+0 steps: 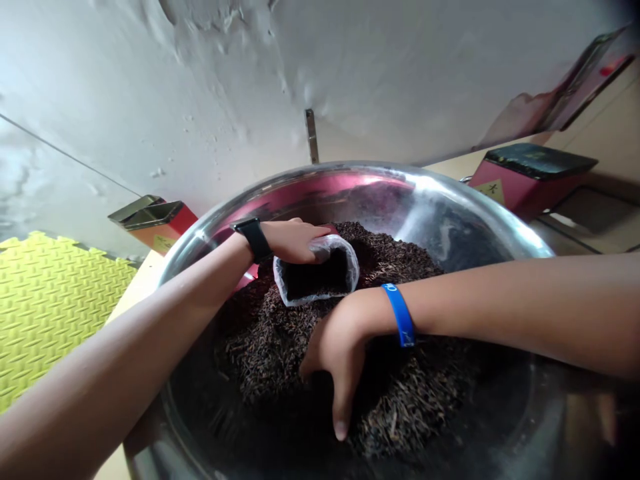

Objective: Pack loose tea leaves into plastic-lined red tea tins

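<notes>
A large stainless steel bowl (325, 175) holds a heap of dark, loose dried tea leaves (265, 347). My left hand (295, 241) rests on the far side of the heap, its fingers gripping the rim of a white mesh bag (315, 275). That bag lies tilted on the leaves, with dark leaves visible inside its mouth. My right hand (340, 353), with a blue wristband (400, 315) at its wrist, is cupped downward, its fingers partly buried in the leaves. Whether it holds any leaves is hidden.
The bowl stands on a pale table edge (137, 290). A red tin with a black lid (533, 177) stands beyond it at right, and an orange-red tin with a metallic lid (155, 223) at left. A yellow textured foam mat (55, 307) lies at far left, below a white, peeling wall (200, 100).
</notes>
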{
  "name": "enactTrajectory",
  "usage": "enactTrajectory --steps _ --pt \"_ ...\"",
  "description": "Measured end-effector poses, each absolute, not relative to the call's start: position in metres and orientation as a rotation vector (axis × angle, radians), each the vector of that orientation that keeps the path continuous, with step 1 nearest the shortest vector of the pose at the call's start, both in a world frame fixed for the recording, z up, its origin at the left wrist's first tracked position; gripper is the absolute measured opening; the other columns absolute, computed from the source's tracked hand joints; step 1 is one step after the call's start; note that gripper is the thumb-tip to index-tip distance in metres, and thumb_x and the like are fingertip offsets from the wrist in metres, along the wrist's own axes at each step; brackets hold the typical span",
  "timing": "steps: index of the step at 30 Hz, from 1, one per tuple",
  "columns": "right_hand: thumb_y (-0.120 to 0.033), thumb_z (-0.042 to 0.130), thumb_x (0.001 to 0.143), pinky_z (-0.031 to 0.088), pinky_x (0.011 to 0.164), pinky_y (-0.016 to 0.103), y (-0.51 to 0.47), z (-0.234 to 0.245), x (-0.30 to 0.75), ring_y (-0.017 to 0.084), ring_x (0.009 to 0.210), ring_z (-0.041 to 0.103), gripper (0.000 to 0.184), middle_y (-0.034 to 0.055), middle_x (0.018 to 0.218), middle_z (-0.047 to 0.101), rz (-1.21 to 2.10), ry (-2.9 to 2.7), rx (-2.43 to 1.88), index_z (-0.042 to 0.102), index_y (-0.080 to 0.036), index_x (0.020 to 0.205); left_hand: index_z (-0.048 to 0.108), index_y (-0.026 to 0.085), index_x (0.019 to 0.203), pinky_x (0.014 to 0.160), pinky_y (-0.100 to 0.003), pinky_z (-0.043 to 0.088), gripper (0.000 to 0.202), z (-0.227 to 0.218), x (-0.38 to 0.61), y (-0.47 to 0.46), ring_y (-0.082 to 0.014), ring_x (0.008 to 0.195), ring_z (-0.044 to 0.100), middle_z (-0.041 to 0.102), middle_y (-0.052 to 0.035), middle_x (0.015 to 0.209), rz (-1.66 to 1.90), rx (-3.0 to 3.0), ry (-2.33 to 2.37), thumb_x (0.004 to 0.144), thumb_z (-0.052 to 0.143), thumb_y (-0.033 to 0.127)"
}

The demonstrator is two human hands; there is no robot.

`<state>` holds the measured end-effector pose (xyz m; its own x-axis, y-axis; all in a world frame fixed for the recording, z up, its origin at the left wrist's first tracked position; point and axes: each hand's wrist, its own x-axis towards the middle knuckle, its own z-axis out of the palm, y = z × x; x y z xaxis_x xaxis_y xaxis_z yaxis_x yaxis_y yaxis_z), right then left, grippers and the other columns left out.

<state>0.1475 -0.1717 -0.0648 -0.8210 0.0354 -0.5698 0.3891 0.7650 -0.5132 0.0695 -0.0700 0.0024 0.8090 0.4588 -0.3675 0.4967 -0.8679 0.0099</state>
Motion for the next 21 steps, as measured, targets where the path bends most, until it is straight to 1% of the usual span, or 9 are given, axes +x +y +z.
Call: enactTrajectory --steps 3,7,10,13,15,18,21 --pt "-0.062 0.058 0.058 0.038 0.055 0.026 -0.171 -0.067 0.147 0.016 0.068 0.055 0.06 0.0061 0.079 0.062 -0.833 2.473 0.293 0.063 -0.011 0.09 0.04 0.029 0.121 0.086 -0.035 0.036 0.05 0.002 0.069 -0.07 -0.0225 0.093 0.053 0.058 -0.0035 0.111 -0.535 2.896 0.77 0.074 0.045 0.043" --pt "-0.049 0.049 0.075 0.034 0.056 0.025 -0.168 -0.062 0.149 0.014 0.065 0.05 0.042 0.0051 0.08 0.061 -0.702 2.695 0.297 0.061 -0.013 0.093 0.04 0.027 0.122 0.083 -0.034 0.038 0.051 0.002 0.069 -0.071 -0.0228 0.089 0.054 0.059 -0.0058 0.11 -0.542 2.905 0.779 0.075 0.044 0.045" --pt "-0.046 0.042 0.081 0.03 0.053 0.024 -0.166 -0.055 0.152 0.011 0.057 0.043 0.036 0.0028 0.073 0.059 -0.667 2.901 0.325 0.059 -0.015 0.09 0.039 0.028 0.124 0.082 -0.034 0.038 0.053 0.003 0.068 -0.072 -0.0231 0.092 0.053 0.058 -0.005 0.113 -0.547 2.884 0.8 0.074 0.044 0.046" --pt "-0.045 0.037 0.084 0.027 0.051 0.023 -0.162 -0.049 0.155 0.01 0.053 0.037 0.034 0.0011 0.068 0.056 -0.63 3.055 0.4 0.056 -0.017 0.087 0.038 0.029 0.125 0.084 -0.034 0.037 0.054 0.005 0.067 -0.073 -0.0231 0.095 0.052 0.057 -0.0036 0.115 -0.551 2.854 0.819 0.074 0.044 0.046" --pt "-0.045 0.037 0.084 0.026 0.05 0.023 -0.159 -0.048 0.157 0.01 0.052 0.036 0.033 0.0006 0.066 0.055 -0.577 3.092 0.487 0.056 -0.018 0.086 0.038 0.029 0.125 0.084 -0.035 0.037 0.056 0.005 0.067 -0.073 -0.0235 0.095 0.052 0.057 -0.0038 0.115 -0.55 2.853 0.824 0.073 0.045 0.045" --pt "-0.047 0.039 0.083 0.023 0.05 0.024 -0.152 -0.052 0.158 0.01 0.049 0.036 0.033 0.0006 0.064 0.055 -0.415 3.07 0.65 0.056 -0.019 0.086 0.037 0.03 0.126 0.081 -0.035 0.039 0.056 0.004 0.066 -0.073 -0.024 0.093 0.053 0.058 -0.0039 0.113 -0.549 2.853 0.824 0.072 0.046 0.043" --pt "-0.049 0.039 0.082 0.021 0.049 0.025 -0.147 -0.059 0.159 0.01 0.049 0.038 0.035 0.0014 0.063 0.056 -0.265 3.031 0.777 0.057 -0.02 0.087 0.039 0.03 0.124 0.08 -0.035 0.04 0.055 0.002 0.067 -0.072 -0.0241 0.094 0.053 0.059 -0.0029 0.111 -0.544 2.85 0.839 0.071 0.047 0.041"
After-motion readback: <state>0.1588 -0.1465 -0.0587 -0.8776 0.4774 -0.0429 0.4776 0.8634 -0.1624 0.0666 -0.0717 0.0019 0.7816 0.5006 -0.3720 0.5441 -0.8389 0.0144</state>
